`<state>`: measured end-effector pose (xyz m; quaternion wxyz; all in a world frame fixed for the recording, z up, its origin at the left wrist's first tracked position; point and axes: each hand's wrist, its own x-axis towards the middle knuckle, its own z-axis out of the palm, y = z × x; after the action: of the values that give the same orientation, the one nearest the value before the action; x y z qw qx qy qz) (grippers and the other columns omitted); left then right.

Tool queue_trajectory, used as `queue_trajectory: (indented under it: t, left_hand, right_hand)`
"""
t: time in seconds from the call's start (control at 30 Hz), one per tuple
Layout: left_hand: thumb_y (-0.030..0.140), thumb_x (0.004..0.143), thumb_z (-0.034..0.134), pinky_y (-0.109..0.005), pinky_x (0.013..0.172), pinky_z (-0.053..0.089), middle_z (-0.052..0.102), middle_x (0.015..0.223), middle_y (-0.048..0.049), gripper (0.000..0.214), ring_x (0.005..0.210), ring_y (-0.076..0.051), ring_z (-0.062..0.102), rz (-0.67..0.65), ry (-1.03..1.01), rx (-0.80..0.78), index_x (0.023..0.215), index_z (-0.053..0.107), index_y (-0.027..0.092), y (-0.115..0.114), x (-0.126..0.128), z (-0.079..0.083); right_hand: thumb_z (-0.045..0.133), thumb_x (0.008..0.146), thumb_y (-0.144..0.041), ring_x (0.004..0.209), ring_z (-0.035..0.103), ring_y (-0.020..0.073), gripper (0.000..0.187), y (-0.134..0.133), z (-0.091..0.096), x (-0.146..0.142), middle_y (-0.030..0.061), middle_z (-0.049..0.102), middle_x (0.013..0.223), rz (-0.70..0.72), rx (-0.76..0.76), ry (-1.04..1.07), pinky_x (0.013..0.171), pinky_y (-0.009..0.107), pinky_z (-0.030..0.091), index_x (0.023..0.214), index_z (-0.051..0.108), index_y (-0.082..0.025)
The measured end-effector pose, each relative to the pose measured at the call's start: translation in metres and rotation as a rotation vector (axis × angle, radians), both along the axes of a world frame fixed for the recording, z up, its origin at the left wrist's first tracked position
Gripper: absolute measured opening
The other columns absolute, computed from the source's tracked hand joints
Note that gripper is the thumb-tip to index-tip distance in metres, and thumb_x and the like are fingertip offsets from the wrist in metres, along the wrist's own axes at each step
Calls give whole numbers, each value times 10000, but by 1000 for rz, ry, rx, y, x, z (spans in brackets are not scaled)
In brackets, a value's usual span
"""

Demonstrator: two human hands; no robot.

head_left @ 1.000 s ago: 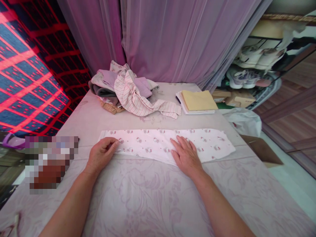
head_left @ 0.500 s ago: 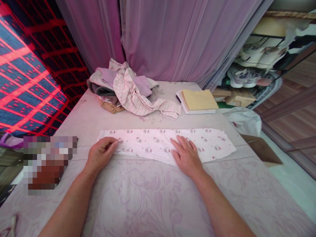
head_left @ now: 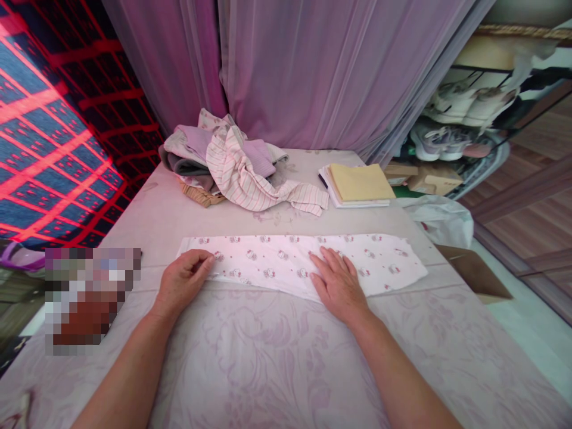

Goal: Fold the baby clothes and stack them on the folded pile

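A long white garment with a small cat-face print (head_left: 281, 256), which looks like pants folded lengthwise, lies flat across the bed-like surface in front of me. My left hand (head_left: 185, 280) rests on its left end, fingers curled and thumb and forefinger pinched together at the cloth; the fingertips are partly hidden. Spread flat on the garment right of its middle is my right hand (head_left: 338, 280), fingers apart and holding nothing. The garment's right end (head_left: 402, 262) tapers to a slanted edge beyond that hand.
Rumpled clothes (head_left: 236, 161) overflow a wicker basket (head_left: 201, 195) at the back left. A stack of folded cloths, yellow on top (head_left: 361, 182), lies at the back right. Purple curtains (head_left: 290, 71) hang behind. A shoe rack with sneakers (head_left: 440, 140) and an open cardboard box (head_left: 473, 271) stand right.
Both hands stay in nearly the same places on the garment. The view has shifted very slightly; nothing else visibly differs.
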<state>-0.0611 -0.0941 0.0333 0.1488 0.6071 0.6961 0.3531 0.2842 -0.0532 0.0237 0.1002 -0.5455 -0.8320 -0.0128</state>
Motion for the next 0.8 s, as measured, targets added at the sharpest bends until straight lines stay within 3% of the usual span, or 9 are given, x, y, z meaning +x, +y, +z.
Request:
queue_trajectory:
  t: [0.8]
  left_hand:
    - [505,839,510,-254,662,467,691,795,-2,310,691,-153,604,-1,21,12,827,657,232,-1,-1,-1]
  right_hand:
    - [370,955,-339,1347,383,252,437,0,0,-1,98,482,1428,-6,3,10,1108,487,260,1350,529,-242]
